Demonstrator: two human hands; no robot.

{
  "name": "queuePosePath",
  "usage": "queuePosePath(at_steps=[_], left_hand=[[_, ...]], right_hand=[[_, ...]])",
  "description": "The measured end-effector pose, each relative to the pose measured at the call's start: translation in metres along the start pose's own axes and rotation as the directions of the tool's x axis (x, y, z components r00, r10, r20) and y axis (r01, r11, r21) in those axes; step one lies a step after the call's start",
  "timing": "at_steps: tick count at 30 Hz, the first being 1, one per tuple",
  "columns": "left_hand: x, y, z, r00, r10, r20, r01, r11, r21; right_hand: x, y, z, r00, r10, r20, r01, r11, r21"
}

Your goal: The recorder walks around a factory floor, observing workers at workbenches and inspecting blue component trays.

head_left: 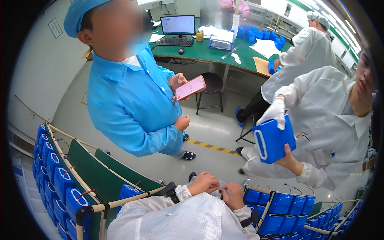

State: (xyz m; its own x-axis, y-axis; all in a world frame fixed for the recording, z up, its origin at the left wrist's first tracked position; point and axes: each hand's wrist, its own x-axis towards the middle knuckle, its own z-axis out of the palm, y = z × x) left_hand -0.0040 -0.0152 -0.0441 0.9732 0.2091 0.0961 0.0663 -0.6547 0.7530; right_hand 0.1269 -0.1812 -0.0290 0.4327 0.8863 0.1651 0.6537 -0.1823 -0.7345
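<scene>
My left hand and my right hand meet in front of my white-sleeved body, at the lower middle of the view. The fingers of both are curled in, with the fingertips almost touching. Whatever they may pinch is too small or hidden to make out. Close by on the left, a blue block-shaped battery pack with thin wires stands on a green rack shelf. To the right, several more blue packs sit in rows on another rack.
A person in blue holds a phone ahead. At right, a person in white holds a blue pack in one gloved and one bare hand. Pale rack tubes flank me. Behind stand a stool and a green workbench with another worker.
</scene>
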Motion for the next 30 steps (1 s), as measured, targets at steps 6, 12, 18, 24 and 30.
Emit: queuePosePath(at_steps=[6,12,18,24,30], left_hand=[[0.002,0.000,-0.010,0.994,-0.084,0.074,0.084,0.996,0.001],[-0.005,-0.014,0.008,1.000,0.012,0.023,-0.011,0.998,-0.063],[-0.008,-0.047,0.054,0.997,-0.048,0.058,0.059,0.973,-0.224],[0.002,-0.034,0.047,0.989,-0.099,0.109,0.121,0.970,-0.209],[-0.002,0.006,0.020,0.987,-0.118,0.109,0.128,0.988,-0.089]], right_hand=[[-0.001,0.010,-0.003,0.999,0.024,0.027,-0.023,1.000,-0.013],[-0.007,0.023,0.001,0.995,-0.018,0.098,0.014,0.999,0.041],[-0.018,0.015,0.000,0.889,0.261,0.377,-0.233,0.965,-0.119],[0.000,0.011,-0.027,0.950,0.014,0.311,-0.027,0.999,0.039],[-0.014,0.056,-0.015,0.934,-0.037,0.354,0.045,0.999,-0.015]])
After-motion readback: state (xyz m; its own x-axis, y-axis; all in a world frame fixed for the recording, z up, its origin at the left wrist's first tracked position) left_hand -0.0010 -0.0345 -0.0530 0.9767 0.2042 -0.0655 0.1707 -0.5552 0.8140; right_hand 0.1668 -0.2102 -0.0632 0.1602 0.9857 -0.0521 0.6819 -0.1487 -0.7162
